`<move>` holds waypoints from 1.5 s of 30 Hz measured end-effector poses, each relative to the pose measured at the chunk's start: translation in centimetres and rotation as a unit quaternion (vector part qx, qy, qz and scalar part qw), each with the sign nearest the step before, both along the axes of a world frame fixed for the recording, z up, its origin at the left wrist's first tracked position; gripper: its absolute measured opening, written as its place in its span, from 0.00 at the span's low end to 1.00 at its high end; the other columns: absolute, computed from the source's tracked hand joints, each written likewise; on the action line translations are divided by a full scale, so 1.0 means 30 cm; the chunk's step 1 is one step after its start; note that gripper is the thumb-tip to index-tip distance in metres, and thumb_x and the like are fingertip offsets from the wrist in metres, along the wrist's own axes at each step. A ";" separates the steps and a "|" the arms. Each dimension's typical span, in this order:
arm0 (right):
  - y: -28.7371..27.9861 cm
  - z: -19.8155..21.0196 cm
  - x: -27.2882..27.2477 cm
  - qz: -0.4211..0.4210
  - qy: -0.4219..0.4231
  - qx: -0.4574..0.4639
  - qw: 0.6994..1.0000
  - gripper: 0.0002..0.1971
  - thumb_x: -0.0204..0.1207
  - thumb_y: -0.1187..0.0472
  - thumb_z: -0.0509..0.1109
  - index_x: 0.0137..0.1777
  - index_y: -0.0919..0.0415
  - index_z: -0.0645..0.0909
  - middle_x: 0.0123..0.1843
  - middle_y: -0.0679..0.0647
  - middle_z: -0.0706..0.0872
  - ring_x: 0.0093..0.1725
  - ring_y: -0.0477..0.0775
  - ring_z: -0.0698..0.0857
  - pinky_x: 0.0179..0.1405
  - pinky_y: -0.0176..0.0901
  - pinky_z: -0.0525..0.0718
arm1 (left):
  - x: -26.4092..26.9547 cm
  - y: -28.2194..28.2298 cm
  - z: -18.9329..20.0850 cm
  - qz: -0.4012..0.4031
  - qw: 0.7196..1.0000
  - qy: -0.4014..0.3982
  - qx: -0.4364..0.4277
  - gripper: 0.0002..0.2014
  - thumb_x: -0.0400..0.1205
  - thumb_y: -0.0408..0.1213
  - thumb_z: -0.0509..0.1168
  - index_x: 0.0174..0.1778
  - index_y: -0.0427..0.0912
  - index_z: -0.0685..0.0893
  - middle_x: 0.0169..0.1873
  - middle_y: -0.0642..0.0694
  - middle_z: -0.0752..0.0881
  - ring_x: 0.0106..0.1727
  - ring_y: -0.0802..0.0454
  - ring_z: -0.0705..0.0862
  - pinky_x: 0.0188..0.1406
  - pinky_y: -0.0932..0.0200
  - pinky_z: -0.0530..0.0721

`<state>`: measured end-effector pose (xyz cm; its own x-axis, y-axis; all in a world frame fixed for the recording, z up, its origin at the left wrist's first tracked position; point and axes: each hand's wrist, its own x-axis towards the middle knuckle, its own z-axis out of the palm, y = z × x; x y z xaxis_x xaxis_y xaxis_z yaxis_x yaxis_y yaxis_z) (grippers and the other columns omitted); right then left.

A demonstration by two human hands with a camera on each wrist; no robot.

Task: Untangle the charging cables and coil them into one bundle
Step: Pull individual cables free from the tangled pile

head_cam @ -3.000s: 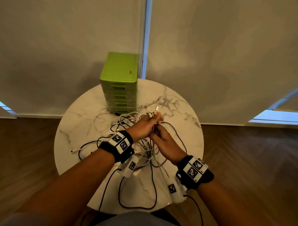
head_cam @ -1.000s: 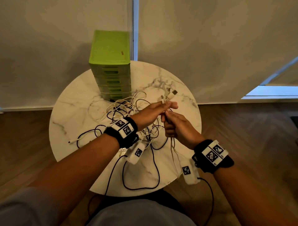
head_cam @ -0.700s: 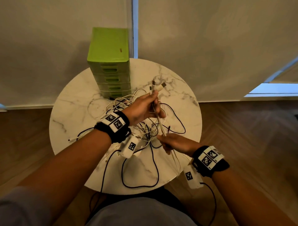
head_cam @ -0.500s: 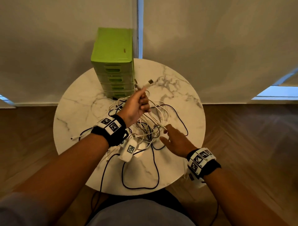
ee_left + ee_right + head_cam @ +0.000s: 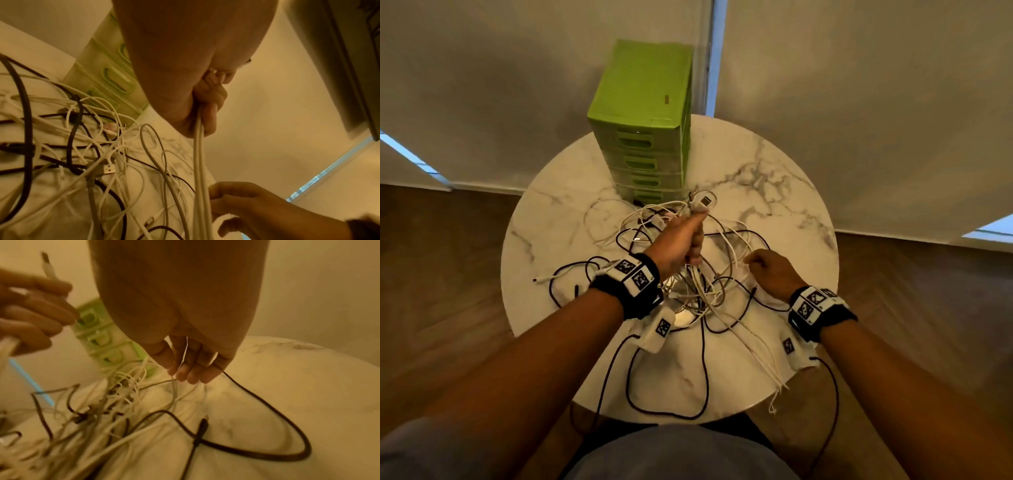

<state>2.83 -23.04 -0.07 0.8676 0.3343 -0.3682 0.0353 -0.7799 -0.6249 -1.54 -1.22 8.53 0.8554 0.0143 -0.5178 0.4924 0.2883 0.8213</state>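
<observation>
A tangle of white and black charging cables (image 5: 717, 291) lies in the middle of a round marble table (image 5: 774, 178). My left hand (image 5: 681, 240) is raised above it in a fist round a few white cables (image 5: 200, 162). Their USB plugs (image 5: 704, 200) stick up out of the fist. My right hand (image 5: 770, 274) is low at the tangle's right side. Its fingers (image 5: 189, 368) are curled down among the cables, with a thin white cable (image 5: 184, 353) running between them. A black cable (image 5: 267, 407) comes out from under the little finger.
A green drawer unit (image 5: 643, 113) stands at the table's far edge, just behind the tangle. A black cable loop (image 5: 702, 377) lies near the front edge. White cable ends (image 5: 774, 387) trail over the front right rim. Grey blinds hang behind; the floor is wood.
My right hand let go of the white cables that both hands held and dropped to the tangle's right side, then curled its fingers there. My left hand still holds those cables up.
</observation>
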 end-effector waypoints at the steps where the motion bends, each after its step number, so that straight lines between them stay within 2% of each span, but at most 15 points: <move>1: 0.006 -0.024 0.029 0.005 -0.007 -0.011 1.000 0.10 0.82 0.69 0.65 0.58 0.65 0.86 0.62 0.63 0.87 0.63 0.62 0.84 0.60 0.41 0.75 | 0.005 -0.013 -0.005 -0.007 1.000 0.011 -0.005 0.21 0.91 0.49 0.56 0.30 0.53 0.62 0.23 0.53 0.59 0.22 0.56 0.56 0.25 0.61 0.58; 5: 0.058 -0.107 0.099 0.110 -0.048 -0.091 0.989 0.11 0.80 0.70 0.65 0.59 0.64 0.84 0.63 0.65 0.82 0.63 0.68 0.81 0.62 0.50 0.75 | 0.020 -0.043 -0.036 -0.002 0.999 0.041 -0.016 0.22 0.91 0.50 0.54 0.30 0.51 0.61 0.24 0.52 0.58 0.23 0.55 0.55 0.25 0.61 0.57; 9: 0.077 -0.122 0.123 0.235 -0.144 -0.201 0.940 0.15 0.82 0.59 0.64 0.67 0.55 0.78 0.70 0.58 0.78 0.68 0.66 0.76 0.63 0.56 0.73 | 0.023 -0.047 -0.065 0.015 0.999 0.048 0.003 0.22 0.91 0.50 0.55 0.31 0.50 0.62 0.22 0.53 0.61 0.22 0.54 0.57 0.23 0.61 0.60; 13: 0.056 -0.118 0.164 0.291 -0.168 -0.262 0.905 0.12 0.83 0.50 0.64 0.64 0.49 0.79 0.70 0.53 0.75 0.71 0.63 0.70 0.65 0.57 0.67 | 0.017 -0.046 -0.081 0.030 0.998 0.045 0.012 0.22 0.91 0.50 0.55 0.31 0.50 0.62 0.23 0.52 0.61 0.24 0.53 0.58 0.24 0.60 0.61; 16: 0.041 -0.099 0.205 0.333 -0.186 -0.269 0.884 0.09 0.85 0.57 0.61 0.63 0.49 0.76 0.67 0.51 0.78 0.73 0.60 0.70 0.69 0.59 0.62 | 0.014 -0.046 -0.090 0.031 0.999 0.040 0.016 0.22 0.91 0.50 0.55 0.32 0.50 0.61 0.22 0.53 0.61 0.24 0.53 0.58 0.24 0.60 0.62; 19: 0.065 -0.030 0.268 0.277 -0.210 -0.206 0.915 0.11 0.85 0.63 0.57 0.62 0.51 0.74 0.60 0.53 0.85 0.68 0.59 0.77 0.72 0.63 0.58 | 0.019 -0.044 -0.095 0.034 0.998 0.039 0.021 0.21 0.91 0.51 0.54 0.33 0.49 0.63 0.22 0.53 0.63 0.24 0.53 0.59 0.24 0.59 0.63; 21: 0.098 0.035 0.310 0.202 -0.246 -0.133 0.939 0.09 0.88 0.59 0.55 0.62 0.52 0.76 0.53 0.53 0.87 0.64 0.59 0.80 0.71 0.60 0.57 | 0.025 -0.049 -0.089 0.033 0.998 0.035 0.025 0.20 0.91 0.50 0.54 0.33 0.49 0.63 0.23 0.52 0.63 0.24 0.53 0.60 0.24 0.60 0.64; 24: 0.161 0.132 0.327 0.147 -0.242 0.011 0.959 0.08 0.89 0.55 0.58 0.60 0.50 0.77 0.47 0.45 0.87 0.59 0.50 0.80 0.68 0.50 0.55 | 0.032 -0.059 -0.069 0.034 0.998 0.032 0.030 0.19 0.92 0.50 0.54 0.35 0.49 0.64 0.24 0.52 0.64 0.23 0.54 0.62 0.25 0.60 0.66; 28: 0.196 0.204 0.295 0.117 -0.237 0.132 0.955 0.03 0.89 0.56 0.59 0.55 0.47 0.73 0.43 0.41 0.89 0.54 0.39 0.84 0.67 0.47 0.59 | 0.026 -0.063 -0.067 0.039 0.999 0.022 0.010 0.17 0.92 0.48 0.54 0.38 0.49 0.63 0.25 0.53 0.63 0.25 0.55 0.60 0.26 0.58 0.64; 30: 0.182 0.226 0.292 0.059 -0.188 0.223 0.955 0.03 0.90 0.57 0.58 0.56 0.51 0.73 0.44 0.45 0.91 0.49 0.39 0.87 0.64 0.52 0.74 | 0.022 -0.059 -0.075 0.049 0.998 0.024 -0.009 0.15 0.92 0.44 0.53 0.38 0.49 0.64 0.25 0.55 0.63 0.25 0.56 0.59 0.26 0.59 0.63; 32: 0.161 0.276 0.296 -0.020 -0.144 0.311 0.939 0.03 0.90 0.58 0.57 0.57 0.54 0.71 0.45 0.52 0.92 0.48 0.48 0.91 0.58 0.55 0.85 | 0.018 -0.053 -0.082 0.056 0.997 0.036 -0.030 0.16 0.92 0.42 0.51 0.36 0.50 0.64 0.25 0.54 0.60 0.24 0.56 0.57 0.27 0.58 0.61; 34: 0.142 0.352 0.301 -0.067 -0.123 0.390 0.910 0.02 0.91 0.57 0.57 0.57 0.53 0.70 0.45 0.58 0.90 0.49 0.61 0.91 0.58 0.65 0.87 | 0.013 -0.046 -0.087 0.068 0.995 0.057 -0.046 0.16 0.90 0.41 0.50 0.35 0.49 0.64 0.25 0.53 0.58 0.25 0.55 0.54 0.29 0.56 0.59; 36: 0.131 0.436 0.287 -0.085 -0.095 0.445 0.886 0.02 0.91 0.59 0.57 0.56 0.53 0.70 0.42 0.60 0.86 0.45 0.63 0.89 0.53 0.62 0.89 | 0.008 -0.041 -0.088 0.083 0.993 0.070 -0.053 0.15 0.89 0.41 0.49 0.35 0.48 0.66 0.25 0.53 0.59 0.25 0.55 0.55 0.29 0.56 0.62; 40: 0.141 0.501 0.142 -0.041 -0.039 0.440 0.896 0.03 0.91 0.63 0.58 0.56 0.55 0.71 0.35 0.58 0.78 0.35 0.57 0.80 0.40 0.48 0.86 | 0.002 -0.058 -0.073 0.108 0.989 0.069 -0.076 0.12 0.86 0.37 0.51 0.36 0.49 0.67 0.22 0.55 0.63 0.22 0.56 0.59 0.30 0.57 0.64; 45: 0.180 0.359 -0.094 -0.019 -0.021 0.344 0.938 0.04 0.90 0.62 0.60 0.58 0.63 0.72 0.31 0.51 0.79 0.32 0.52 0.79 0.35 0.50 0.83 | -0.019 -0.090 -0.018 0.098 0.991 0.024 -0.082 0.06 0.85 0.41 0.52 0.42 0.50 0.67 0.28 0.52 0.61 0.26 0.56 0.60 0.30 0.57 0.63</move>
<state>0.01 -17.65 10.70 0.8928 0.4486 -0.0413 0.0516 -0.1928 -0.9799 -2.10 -3.93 7.98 0.8191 0.0896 -0.5667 0.4506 0.5107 0.7322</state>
